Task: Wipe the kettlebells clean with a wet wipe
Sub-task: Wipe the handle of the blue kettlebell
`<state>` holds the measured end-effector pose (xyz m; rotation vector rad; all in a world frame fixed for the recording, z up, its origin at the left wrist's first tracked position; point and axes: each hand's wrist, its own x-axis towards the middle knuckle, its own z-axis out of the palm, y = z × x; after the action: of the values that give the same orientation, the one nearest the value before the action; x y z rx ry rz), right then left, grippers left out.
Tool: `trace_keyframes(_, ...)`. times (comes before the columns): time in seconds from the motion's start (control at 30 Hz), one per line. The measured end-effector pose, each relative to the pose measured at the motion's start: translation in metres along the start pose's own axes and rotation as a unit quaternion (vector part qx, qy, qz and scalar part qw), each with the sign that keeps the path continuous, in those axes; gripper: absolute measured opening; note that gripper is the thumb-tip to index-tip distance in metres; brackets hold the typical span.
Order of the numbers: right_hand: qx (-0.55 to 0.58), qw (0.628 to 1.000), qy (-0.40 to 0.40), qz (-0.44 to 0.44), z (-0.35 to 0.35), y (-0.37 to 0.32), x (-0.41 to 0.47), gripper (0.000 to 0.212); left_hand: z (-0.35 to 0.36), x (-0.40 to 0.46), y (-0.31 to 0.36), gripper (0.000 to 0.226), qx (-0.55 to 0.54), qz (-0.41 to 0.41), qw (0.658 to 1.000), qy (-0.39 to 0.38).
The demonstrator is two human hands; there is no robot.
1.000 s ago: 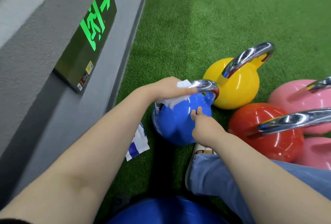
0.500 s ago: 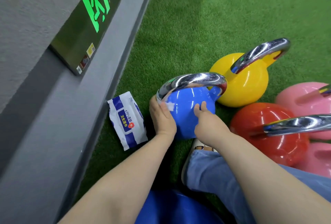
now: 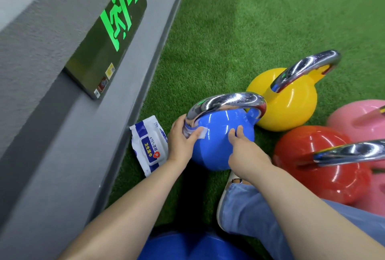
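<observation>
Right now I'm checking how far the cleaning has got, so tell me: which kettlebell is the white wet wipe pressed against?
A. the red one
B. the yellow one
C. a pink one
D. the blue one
D: the left hand presses the white wet wipe against the round blue kettlebell with a chrome handle, just below the handle's left end, while the right hand rests on the same ball.

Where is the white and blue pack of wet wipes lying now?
The white and blue pack of wet wipes lies on the green turf, between the grey wall base and the blue kettlebell.
</observation>
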<state>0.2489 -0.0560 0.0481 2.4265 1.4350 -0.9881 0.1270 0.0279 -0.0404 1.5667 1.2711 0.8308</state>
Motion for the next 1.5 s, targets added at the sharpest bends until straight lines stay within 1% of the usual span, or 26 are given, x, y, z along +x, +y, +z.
trace_keyframes(0.03,-0.001,1.0,-0.002,0.002,0.0,0.0,0.0,0.069,-0.002,0.002,0.002,0.019,0.005,0.013,1.0,-0.007)
trace_keyframes(0.07,0.0,1.0,-0.003,0.004,-0.001,-0.001,-0.001,0.069,-0.006,0.004,0.003,0.02,0.015,0.03,0.999,-0.015)
trace_keyframes(0.17,0.001,1.0,0.0,0.006,-0.002,-0.002,-0.002,0.067,-0.013,0.011,0.007,0.033,0.073,0.066,0.994,-0.044)
trace_keyframes(0.23,0.004,1.0,0.004,0.003,-0.002,-0.001,-0.002,0.067,-0.012,0.012,0.006,0.034,0.086,0.063,0.993,-0.042)
trace_keyframes(0.27,0.008,1.0,0.006,0.002,-0.003,-0.001,-0.002,0.067,-0.008,0.01,0.007,0.031,0.072,0.049,0.996,-0.029)
trace_keyframes(0.3,0.011,1.0,0.006,0.0,-0.003,-0.001,-0.003,0.067,-0.002,0.006,0.008,0.027,0.048,0.023,0.999,-0.002)
trace_keyframes(0.37,0.016,1.0,0.004,0.0,-0.004,-0.001,-0.005,0.068,0.016,-0.004,0.01,0.031,-0.01,-0.056,0.995,0.078)
trace_keyframes(0.47,0.034,0.999,0.008,0.005,-0.004,-0.002,-0.007,0.068,0.04,-0.012,0.022,0.037,-0.11,-0.148,0.964,0.19)
trace_keyframes(0.53,0.055,0.998,0.025,0.015,-0.001,-0.006,-0.006,0.067,0.043,-0.01,0.028,0.034,-0.123,-0.172,0.952,0.223)
trace_keyframes(0.57,0.067,0.997,0.042,0.023,0.001,-0.009,-0.006,0.065,0.039,-0.01,0.03,0.03,-0.118,-0.177,0.953,0.217)
trace_keyframes(0.67,0.095,0.989,0.103,0.053,0.005,-0.019,-0.007,0.056,0.017,-0.013,0.033,0.024,-0.063,-0.182,0.97,0.15)
trace_keyframes(0.77,0.142,0.979,0.143,0.029,0.005,-0.03,-0.004,0.045,-0.003,-0.018,0.028,0.027,-0.025,-0.176,0.978,0.106)
trace_keyframes(0.83,0.241,0.963,0.124,0.005,0.005,-0.038,0.003,0.045,-0.012,-0.021,0.029,0.021,-0.022,-0.165,0.984,0.069)
trace_keyframes(0.9,0.35,0.933,0.083,0.006,0.008,-0.046,0.01,0.048,-0.017,-0.024,0.029,0.007,-0.08,-0.153,0.985,0.03)
trace_keyframes(0.93,0.391,0.918,0.06,0.018,0.01,-0.049,0.012,0.049,-0.017,-0.026,0.029,0.011,-0.104,-0.153,0.983,0.016)
trace_keyframes(1.0,0.437,0.898,0.028,0.045,0.013,-0.052,0.016,0.055,-0.018,-0.028,0.026,0.033,-0.131,-0.172,0.976,-0.004)
trace_keyframes(1.03,0.439,0.896,0.023,0.053,0.014,-0.051,0.018,0.052,-0.018,-0.029,0.026,0.04,-0.153,-0.188,0.97,-0.017)
trace_keyframes(1.07,0.434,0.899,0.022,0.06,0.014,-0.05,0.018,0.043,-0.019,-0.029,0.027,0.042,-0.175,-0.198,0.964,-0.027)
trace_keyframes(1.13,0.419,0.904,0.047,0.068,0.014,-0.047,0.019,0.011,-0.022,-0.029,0.032,0.041,-0.195,-0.203,0.959,-0.041)
trace_keyframes(1.17,0.409,0.907,0.064,0.071,0.015,-0.045,0.02,0.003,-0.023,-0.029,0.036,0.042,-0.2,-0.197,0.959,-0.048)
trace_keyframes(1.23,0.371,0.922,0.086,0.068,0.015,-0.041,0.02,0.007,-0.025,-0.03,0.041,0.045,-0.206,-0.18,0.96,-0.063)
trace_keyframes(1.3,0.313,0.944,0.081,0.058,0.015,-0.04,0.019,0.025,-0.025,-0.031,0.042,0.044,-0.2,-0.171,0.962,-0.067)
trace_keyframes(1.33,0.301,0.949,0.076,0.055,0.015,-0.04,0.019,0.025,-0.026,-0.032,0.041,0.044,-0.201,-0.17,0.963,-0.066)
trace_keyframes(1.4,0.303,0.948,0.079,0.057,0.017,-0.04,0.018,0.005,-0.027,-0.034,0.041,0.048,-0.194,-0.172,0.964,-0.062)
trace_keyframes(1.47,0.307,0.945,0.098,0.053,0.021,-0.04,0.02,0.016,-0.028,-0.034,0.043,0.05,-0.188,-0.172,0.965,-0.063)
trace_keyframes(1.5,0.314,0.942,0.111,0.046,0.022,-0.04,0.02,0.016,-0.029,-0.034,0.044,0.05,-0.188,-0.172,0.965,-0.066)
